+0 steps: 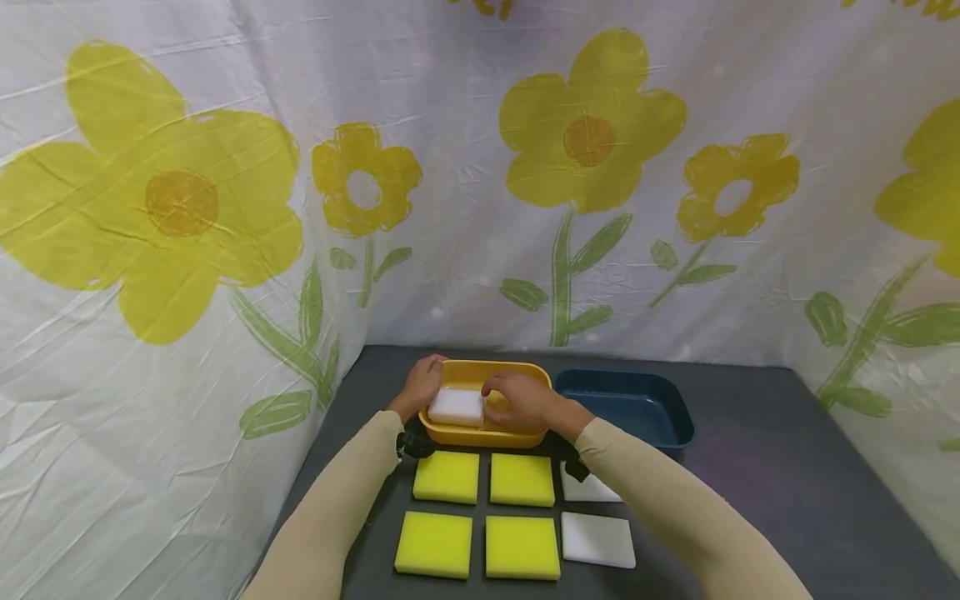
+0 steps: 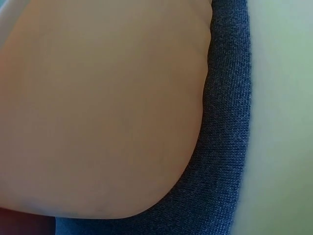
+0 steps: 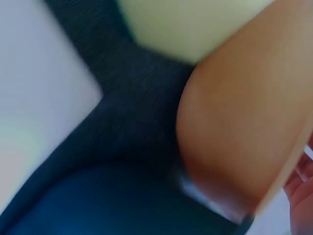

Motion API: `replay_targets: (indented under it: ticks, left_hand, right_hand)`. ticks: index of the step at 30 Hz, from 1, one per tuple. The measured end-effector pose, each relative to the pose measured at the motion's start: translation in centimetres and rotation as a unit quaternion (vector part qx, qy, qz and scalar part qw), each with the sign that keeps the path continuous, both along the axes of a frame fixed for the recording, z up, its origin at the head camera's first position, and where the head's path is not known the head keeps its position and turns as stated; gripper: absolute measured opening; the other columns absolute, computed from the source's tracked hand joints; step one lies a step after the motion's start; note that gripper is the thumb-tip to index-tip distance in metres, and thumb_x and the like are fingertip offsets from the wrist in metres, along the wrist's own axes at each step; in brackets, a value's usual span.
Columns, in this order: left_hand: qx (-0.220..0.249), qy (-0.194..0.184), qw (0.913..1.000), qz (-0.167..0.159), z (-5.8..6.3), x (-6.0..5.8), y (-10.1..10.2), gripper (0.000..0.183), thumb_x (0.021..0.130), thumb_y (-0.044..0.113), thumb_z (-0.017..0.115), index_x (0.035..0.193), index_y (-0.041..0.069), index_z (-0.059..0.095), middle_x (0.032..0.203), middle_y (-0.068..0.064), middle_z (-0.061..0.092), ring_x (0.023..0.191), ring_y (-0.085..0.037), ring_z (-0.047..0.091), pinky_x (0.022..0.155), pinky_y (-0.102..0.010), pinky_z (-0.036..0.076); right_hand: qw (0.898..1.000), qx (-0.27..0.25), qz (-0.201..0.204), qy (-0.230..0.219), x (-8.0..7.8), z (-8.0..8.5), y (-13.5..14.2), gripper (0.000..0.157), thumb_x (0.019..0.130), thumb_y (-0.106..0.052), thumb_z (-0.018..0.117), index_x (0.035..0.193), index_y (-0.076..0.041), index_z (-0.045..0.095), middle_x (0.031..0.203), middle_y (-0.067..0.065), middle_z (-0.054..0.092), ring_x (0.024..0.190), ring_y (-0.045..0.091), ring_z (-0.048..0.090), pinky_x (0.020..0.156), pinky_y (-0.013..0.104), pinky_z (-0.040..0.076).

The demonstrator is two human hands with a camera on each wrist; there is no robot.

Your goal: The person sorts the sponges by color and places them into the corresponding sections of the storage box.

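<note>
A yellow tray (image 1: 480, 437) stands near the back of the dark table, with a white sponge-like block (image 1: 457, 405) lying in its left half. My left hand (image 1: 422, 388) grips the tray's left end at the rim. Over the tray's right half is my right hand (image 1: 521, 402), its thumb and forefinger bent in a loose curve at the block's right edge. Yellow tray shows between those two fingers. Whether the fingertips touch the block is not clear. Both wrist views are mostly filled by skin; in the right one, part of the right hand (image 3: 302, 198) appears at the edge.
A dark blue tray (image 1: 622, 398) stands right of the yellow one, partly behind my right forearm. In front lie several yellow sponges (image 1: 433, 544) in rows, with white blocks (image 1: 597, 539) beside them; my right arm partly covers one. A flowered cloth (image 1: 450, 275) hangs behind the table.
</note>
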State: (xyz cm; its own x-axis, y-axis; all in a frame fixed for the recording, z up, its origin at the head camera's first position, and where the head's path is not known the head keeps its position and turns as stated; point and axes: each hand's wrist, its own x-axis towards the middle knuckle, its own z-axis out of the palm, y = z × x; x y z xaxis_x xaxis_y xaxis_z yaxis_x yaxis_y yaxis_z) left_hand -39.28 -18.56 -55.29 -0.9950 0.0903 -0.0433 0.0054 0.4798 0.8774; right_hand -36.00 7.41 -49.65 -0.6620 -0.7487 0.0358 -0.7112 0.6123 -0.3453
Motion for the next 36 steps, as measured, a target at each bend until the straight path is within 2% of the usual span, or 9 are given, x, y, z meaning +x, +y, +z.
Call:
replay_targets:
  ticks: [9, 12, 18, 27, 36]
  left_hand:
    - [-0.001, 0.002, 0.9999, -0.011, -0.1, 0.0, -0.5, 0.047, 0.122, 0.026, 0.031, 0.152, 0.001, 0.058, 0.148, -0.023, 0.062, 0.132, -0.041, 0.062, 0.113, -0.059, 0.051]
    - [-0.002, 0.004, 0.9999, -0.010, -0.1, 0.1, -0.6, 0.048, 0.122, 0.025, 0.032, 0.153, 0.001, 0.058, 0.149, -0.023, 0.062, 0.133, -0.041, 0.062, 0.115, -0.059, 0.050]
    - [-0.004, 0.001, 1.0000, -0.005, 0.1, 0.5, -0.4, 0.047, 0.122, 0.026, 0.032, 0.153, 0.001, 0.058, 0.149, -0.022, 0.062, 0.133, -0.040, 0.062, 0.116, -0.059, 0.050]
    - [-0.003, 0.001, 1.0000, -0.003, 0.2, 0.6, -0.2, 0.047, 0.122, 0.026, 0.032, 0.152, 0.001, 0.058, 0.148, -0.023, 0.062, 0.132, -0.040, 0.062, 0.116, -0.059, 0.050]
    - [0.000, 0.002, 1.0000, -0.007, 0.1, 0.0, -0.1, 0.047, 0.122, 0.026, 0.032, 0.152, 0.001, 0.058, 0.147, -0.023, 0.062, 0.132, -0.040, 0.062, 0.116, -0.059, 0.050]
  right_hand:
    - [1.000, 0.000, 0.005, 0.016, 0.9, 0.9, 3.6, 0.035, 0.104, -0.022, 0.075, 0.134, -0.004, 0.072, 0.134, 0.012, 0.071, 0.120, 0.034, 0.070, 0.103, 0.052, 0.059]
    - [1.000, -0.002, 0.003, 0.010, 1.4, 1.1, 4.7, 0.034, 0.105, -0.021, 0.075, 0.134, -0.004, 0.072, 0.134, 0.012, 0.070, 0.118, 0.035, 0.070, 0.103, 0.053, 0.059]
    - [1.000, -0.004, 0.006, 0.025, 2.4, 1.3, 6.6, 0.033, 0.104, -0.020, 0.075, 0.133, -0.003, 0.072, 0.132, 0.013, 0.071, 0.118, 0.035, 0.069, 0.104, 0.054, 0.058]
    - [0.998, -0.003, -0.023, 0.057, 4.3, 2.4, 9.6, 0.035, 0.102, -0.022, 0.079, 0.134, -0.007, 0.073, 0.135, 0.008, 0.072, 0.121, 0.029, 0.068, 0.103, 0.050, 0.060]
    - [0.997, -0.009, -0.040, 0.071, 7.2, 3.3, 14.0, 0.033, 0.103, -0.024, 0.079, 0.133, -0.012, 0.073, 0.135, 0.007, 0.071, 0.124, 0.030, 0.068, 0.100, 0.052, 0.061]
